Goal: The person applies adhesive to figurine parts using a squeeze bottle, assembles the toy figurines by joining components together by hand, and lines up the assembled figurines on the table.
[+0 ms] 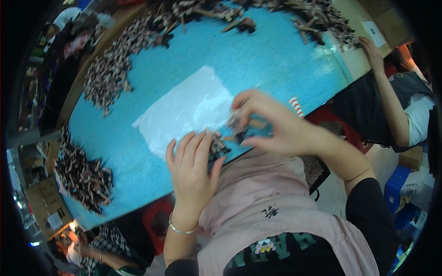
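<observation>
My left hand (193, 168) rests at the near edge of the blue table (258, 60), its fingers curled over a cluster of small dark pieces (217, 146). My right hand (271, 124) hovers just to the right, pinching a small dark piece (235, 123) between thumb and fingers. Both hands lie beside a white sheet (184, 112) spread on the table. A silver bracelet (182, 228) circles my left wrist.
Heaps of small dark and pale pieces lie along the table's rim: one heap (108, 73) at far left, another heap (83, 177) at near left, more pieces (313, 16) at the far side. Another person's hand (372, 53) rests at the right corner. A third person (87, 248) sits at lower left.
</observation>
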Available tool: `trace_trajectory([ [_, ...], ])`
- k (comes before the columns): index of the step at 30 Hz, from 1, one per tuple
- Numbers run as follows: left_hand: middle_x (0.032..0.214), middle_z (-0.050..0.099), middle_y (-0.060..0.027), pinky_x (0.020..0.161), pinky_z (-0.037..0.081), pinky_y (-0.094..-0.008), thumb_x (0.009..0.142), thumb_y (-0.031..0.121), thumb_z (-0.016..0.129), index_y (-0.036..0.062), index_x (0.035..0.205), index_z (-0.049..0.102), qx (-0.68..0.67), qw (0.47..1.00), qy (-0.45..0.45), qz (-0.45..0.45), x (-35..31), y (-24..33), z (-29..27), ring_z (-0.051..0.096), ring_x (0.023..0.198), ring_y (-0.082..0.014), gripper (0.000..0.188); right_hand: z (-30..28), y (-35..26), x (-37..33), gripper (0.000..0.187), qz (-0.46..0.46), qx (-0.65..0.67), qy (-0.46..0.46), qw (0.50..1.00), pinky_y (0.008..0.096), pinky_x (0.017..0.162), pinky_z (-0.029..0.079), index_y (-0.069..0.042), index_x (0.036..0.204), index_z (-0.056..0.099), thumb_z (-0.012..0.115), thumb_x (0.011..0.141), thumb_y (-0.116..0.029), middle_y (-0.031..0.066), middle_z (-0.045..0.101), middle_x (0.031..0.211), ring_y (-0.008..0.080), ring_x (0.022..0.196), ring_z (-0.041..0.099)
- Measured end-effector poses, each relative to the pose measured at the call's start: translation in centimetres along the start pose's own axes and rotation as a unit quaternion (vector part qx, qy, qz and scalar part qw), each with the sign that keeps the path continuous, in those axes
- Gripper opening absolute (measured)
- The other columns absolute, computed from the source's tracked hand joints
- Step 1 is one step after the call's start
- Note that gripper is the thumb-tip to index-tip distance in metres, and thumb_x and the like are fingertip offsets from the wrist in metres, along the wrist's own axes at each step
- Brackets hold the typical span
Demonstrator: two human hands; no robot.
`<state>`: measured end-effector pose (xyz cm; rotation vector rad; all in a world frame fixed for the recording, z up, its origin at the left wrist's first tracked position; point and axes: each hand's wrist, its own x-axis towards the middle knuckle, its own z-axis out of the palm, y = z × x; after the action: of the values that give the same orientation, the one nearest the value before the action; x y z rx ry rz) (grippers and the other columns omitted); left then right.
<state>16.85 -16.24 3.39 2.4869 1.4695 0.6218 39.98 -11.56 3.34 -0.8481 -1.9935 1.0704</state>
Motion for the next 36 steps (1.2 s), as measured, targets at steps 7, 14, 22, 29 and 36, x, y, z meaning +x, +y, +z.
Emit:
trace_trajectory([
  [7, 0.118, 0.057, -0.0099, 0.102, 0.030, -0.0503, 0.069, 0.017, 0.076, 0.0031, 0.118, 0.056, 0.016, 1.000, -0.013, -0.001, -0.4, 0.3, -0.4, 0.051, 0.113, -0.0295, 0.054, -0.1, 0.8, -0.7, 0.030, -0.036, -0.092, -0.051, 0.994, 0.0411, 0.095, 0.040, -0.007, 0.094, 0.055, 0.076, 0.072, -0.013, 0.0162, 0.051, 0.122, 0.0346, 0.113, 0.050],
  [14, 0.119, 0.056, -0.0127, 0.102, 0.032, -0.0490, 0.068, 0.019, 0.077, 0.0014, 0.119, 0.055, 0.017, 1.000, -0.018, 0.001, -0.1, 0.9, -0.6, 0.051, 0.113, -0.0313, 0.058, -7.7, 4.3, 4.5, 0.031, 0.013, -0.304, 0.101, 0.947, 0.0407, 0.096, 0.041, -0.005, 0.102, 0.057, 0.071, 0.079, -0.019, 0.0170, 0.053, 0.116, 0.0346, 0.112, 0.051],
  [22, 0.123, 0.054, -0.0128, 0.101, 0.032, -0.0482, 0.071, 0.023, 0.076, 0.0009, 0.124, 0.053, 0.007, 1.000, -0.016, 0.014, 1.2, 2.1, -0.4, 0.050, 0.114, -0.0298, 0.062, -10.5, 8.2, 10.9, 0.033, 0.148, -0.457, 0.058, 0.875, 0.0394, 0.093, 0.047, -0.005, 0.109, 0.053, 0.070, 0.083, -0.017, 0.0139, 0.054, 0.110, 0.0297, 0.109, 0.057],
  [29, 0.122, 0.055, -0.0148, 0.100, 0.033, -0.0483, 0.072, 0.018, 0.075, 0.0000, 0.126, 0.050, -0.002, 0.998, -0.045, 0.032, 3.0, 3.3, 0.7, 0.052, 0.113, -0.0289, 0.062, -8.8, 5.3, 5.7, 0.038, 0.106, -0.261, -0.001, 0.960, 0.0356, 0.080, 0.047, -0.005, 0.109, 0.048, 0.067, 0.077, -0.005, 0.0106, 0.054, 0.106, 0.0217, 0.088, 0.059],
  [36, 0.118, 0.058, -0.0144, 0.097, 0.038, -0.0454, 0.073, 0.011, 0.073, -0.0002, 0.122, 0.052, -0.036, 0.997, -0.037, 0.052, 3.6, 3.3, 1.8, 0.057, 0.105, -0.0269, 0.055, -4.9, 1.9, -1.3, 0.037, 0.021, 0.033, -0.044, 0.998, 0.0336, 0.089, 0.042, -0.007, 0.109, 0.058, 0.067, 0.074, -0.003, 0.0100, 0.058, 0.116, 0.0191, 0.102, 0.057],
])
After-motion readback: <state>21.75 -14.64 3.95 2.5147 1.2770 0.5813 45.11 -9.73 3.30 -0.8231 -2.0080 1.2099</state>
